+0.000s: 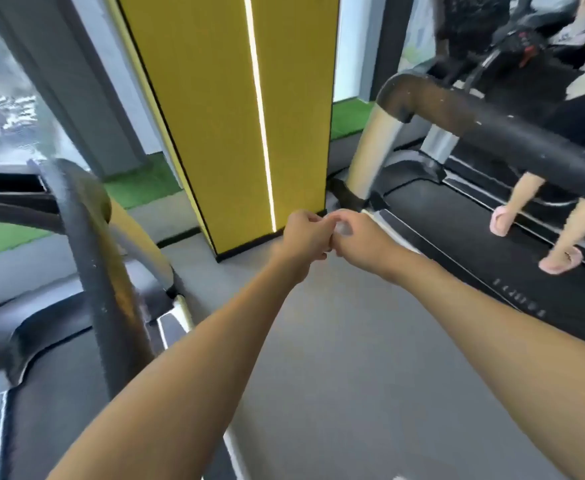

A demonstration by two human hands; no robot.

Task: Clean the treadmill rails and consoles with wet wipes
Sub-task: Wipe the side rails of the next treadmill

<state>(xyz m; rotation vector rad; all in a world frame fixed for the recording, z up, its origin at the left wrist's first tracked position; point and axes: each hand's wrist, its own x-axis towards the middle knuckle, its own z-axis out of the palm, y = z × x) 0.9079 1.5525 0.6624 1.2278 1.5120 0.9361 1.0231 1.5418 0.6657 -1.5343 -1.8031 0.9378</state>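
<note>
Both arms reach out over the grey floor (pixel 322 358). The left hand (pixel 304 234) and right hand (pixel 362 238) meet with curled fingers, pinching a small pale wipe (pixel 343 230) bunched between them; its long axis cannot be told. The black right rail (pixel 512 136) slants down towards the right, and the left rail (pixel 91 244) runs steeply downward.

Beyond the left hand (pixel 304 233), pillar (pixel 225 116) yellow, black-edged, with one bright white vertical stripe; turf (pixel 138 188) further left green; floor (pixel 336 358) beneath both hands plain grey; right of the right hand (pixel 363 237), treadmill belt (pixel 457 244) black; rail (pixel 512 133) black, pale-flecked; upright (pixel 370 150) silver; slippers (pixel 561 261) pink; wipe (pixel 343 229) between the hands pale whitish-grey.
</note>
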